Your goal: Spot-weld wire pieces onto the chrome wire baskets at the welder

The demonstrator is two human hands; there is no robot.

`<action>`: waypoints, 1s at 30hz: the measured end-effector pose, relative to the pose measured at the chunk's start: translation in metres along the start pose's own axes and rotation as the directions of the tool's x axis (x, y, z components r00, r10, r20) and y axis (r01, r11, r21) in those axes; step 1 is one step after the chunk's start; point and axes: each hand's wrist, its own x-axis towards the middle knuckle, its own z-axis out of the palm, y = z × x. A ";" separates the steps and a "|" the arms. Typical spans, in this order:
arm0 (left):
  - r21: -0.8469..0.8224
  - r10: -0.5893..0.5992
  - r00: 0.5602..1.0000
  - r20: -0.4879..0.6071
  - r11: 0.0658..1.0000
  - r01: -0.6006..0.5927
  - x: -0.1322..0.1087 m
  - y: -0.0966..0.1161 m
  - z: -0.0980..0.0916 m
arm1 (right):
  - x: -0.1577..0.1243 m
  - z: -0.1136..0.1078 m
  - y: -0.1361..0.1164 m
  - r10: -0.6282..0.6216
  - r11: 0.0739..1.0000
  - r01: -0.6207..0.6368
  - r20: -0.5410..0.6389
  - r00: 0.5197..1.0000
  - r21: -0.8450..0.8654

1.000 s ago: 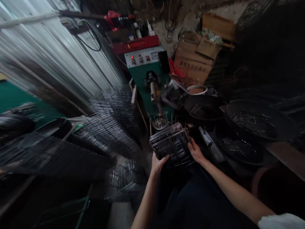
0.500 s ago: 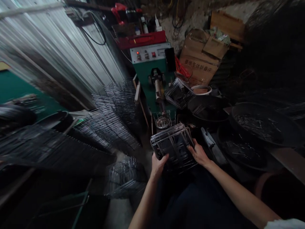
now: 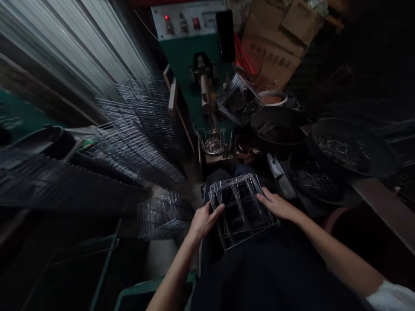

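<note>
A bundle of wire frames (image 3: 241,207), rectangular with slanted inner wires, lies over my lap. My left hand (image 3: 205,220) grips its left side, thumb on top. On the opposite side my right hand (image 3: 275,203) holds the upper right edge, thumb along the wires and the other fingers partly hidden. Ahead stands a green machine (image 3: 181,49) with a lit red lamp on its panel. A round wire piece (image 3: 214,144) sits at the machine's lower end. More wire frames (image 3: 238,103) hang tilted to the right of the machine's arm.
Stacks of wire racks (image 3: 129,142) stand at left, and a smaller wire pile (image 3: 165,211) sits on the floor. Dark basins (image 3: 346,147) with loose metal pieces are at right. A cardboard box (image 3: 272,52) leans behind. Green tubing (image 3: 142,287) lies low at left.
The wire frames have tipped flatter and come lower, closer to my body, with both hands still on them. My view has tilted down, so the machine appears higher.
</note>
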 end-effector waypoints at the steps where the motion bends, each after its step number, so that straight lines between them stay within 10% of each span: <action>1: 0.087 0.021 1.000 -0.021 0.996 -0.020 0.001 -0.001 -0.006 | 0.000 -0.006 -0.003 0.014 0.999 -0.014 0.007 1.000 -0.033; 5: 0.393 0.320 0.945 -0.069 0.879 -0.269 -0.002 -0.016 -0.023 | 0.001 -0.033 -0.013 0.060 0.984 -0.057 0.014 0.998 -0.170; 9: 0.677 0.655 0.734 0.182 0.458 -0.576 -0.012 -0.036 -0.033 | -0.003 -0.046 -0.010 -0.142 0.930 0.111 -0.064 0.988 -0.351; 12: 0.691 0.681 0.574 0.456 0.135 -0.710 -0.013 -0.043 -0.034 | -0.005 -0.043 0.000 -0.418 0.775 0.428 0.132 0.899 -0.464; 15: 0.625 0.670 0.469 0.576 0.009 -0.781 -0.001 -0.042 -0.030 | -0.001 -0.036 0.009 -0.490 0.694 0.578 0.308 0.816 -0.430; 23: 0.591 0.639 0.463 0.614 0.018 -0.807 0.046 -0.033 -0.024 | 0.036 -0.039 0.007 -0.514 0.605 0.612 0.338 0.789 -0.509; 30: 0.588 0.640 0.429 0.637 -0.045 -0.807 0.023 -0.033 -0.026 | 0.023 -0.032 0.014 -0.598 0.404 0.706 0.417 0.685 -0.581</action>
